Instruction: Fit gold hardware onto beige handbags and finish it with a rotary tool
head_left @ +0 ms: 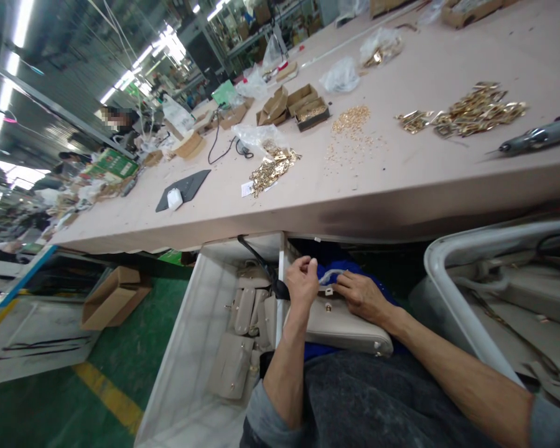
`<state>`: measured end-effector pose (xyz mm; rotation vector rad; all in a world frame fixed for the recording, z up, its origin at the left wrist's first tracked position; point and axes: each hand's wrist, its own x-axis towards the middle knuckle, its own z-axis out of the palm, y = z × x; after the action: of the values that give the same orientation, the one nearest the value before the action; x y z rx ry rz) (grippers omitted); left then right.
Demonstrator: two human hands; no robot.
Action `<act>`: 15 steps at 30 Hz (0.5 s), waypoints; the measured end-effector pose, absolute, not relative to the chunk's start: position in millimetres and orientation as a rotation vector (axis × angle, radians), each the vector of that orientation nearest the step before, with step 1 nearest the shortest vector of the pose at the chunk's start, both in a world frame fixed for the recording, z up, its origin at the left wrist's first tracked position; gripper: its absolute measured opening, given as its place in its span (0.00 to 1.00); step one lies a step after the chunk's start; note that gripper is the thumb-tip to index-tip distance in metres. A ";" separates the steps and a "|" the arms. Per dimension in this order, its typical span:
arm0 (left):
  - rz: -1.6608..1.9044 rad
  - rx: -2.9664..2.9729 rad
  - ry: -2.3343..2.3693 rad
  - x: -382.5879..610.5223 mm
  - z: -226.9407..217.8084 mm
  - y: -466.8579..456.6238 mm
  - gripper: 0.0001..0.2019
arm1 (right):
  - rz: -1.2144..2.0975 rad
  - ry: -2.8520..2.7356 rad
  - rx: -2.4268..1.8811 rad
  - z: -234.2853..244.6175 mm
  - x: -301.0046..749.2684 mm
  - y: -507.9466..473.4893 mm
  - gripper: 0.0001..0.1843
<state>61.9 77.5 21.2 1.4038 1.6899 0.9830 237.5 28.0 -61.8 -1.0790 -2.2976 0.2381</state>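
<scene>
A beige handbag [343, 325] with gold-coloured metal fittings lies across my lap. My right hand [360, 295] is closed at its top edge, the fingers gripping it beside the clasp and the pale, wrapped-looking handle [331, 274]. Just left of the clasp, my left hand [302, 280] is raised above the bag with its fingers curled in and thumb near the fingertips. Whatever those fingers may hold is too small or hidden to make out. Blue fabric [322, 351] shows beneath and behind the bag.
To my left stands a white bin [168, 367] with several beige bags [231, 367]; another white bin [452, 261] with bags is at right. The table [401, 168] ahead carries piles of gold hardware [476, 112], small boxes [310, 112], plastic bags and an electric screwdriver [541, 137].
</scene>
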 end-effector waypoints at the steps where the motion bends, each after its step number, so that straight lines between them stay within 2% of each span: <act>1: 0.892 1.493 1.752 62.2 17.3 73.0 0.14 | 0.231 -2.291 -1.089 -62.8 238.2 27.8 0.18; 4: 0.720 1.612 1.736 62.5 3.4 51.6 0.18 | 0.233 -2.248 -1.092 -68.6 240.5 27.3 0.19; 7: 0.707 1.319 1.640 59.7 -8.7 31.4 0.20 | 0.287 -2.224 -1.025 -73.6 238.5 28.6 0.16; 11: 0.854 0.856 1.484 53.2 -27.2 17.6 0.16 | 0.344 -2.178 -0.900 -75.3 225.5 36.7 0.15; 15: 1.057 0.573 1.592 49.0 -55.2 17.8 0.13 | 0.407 -2.180 -0.891 -80.7 211.8 48.1 0.13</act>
<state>49.0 17.8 -55.2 0.5728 1.5923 1.0573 211.8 48.1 -80.7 -0.8910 -2.1798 0.4072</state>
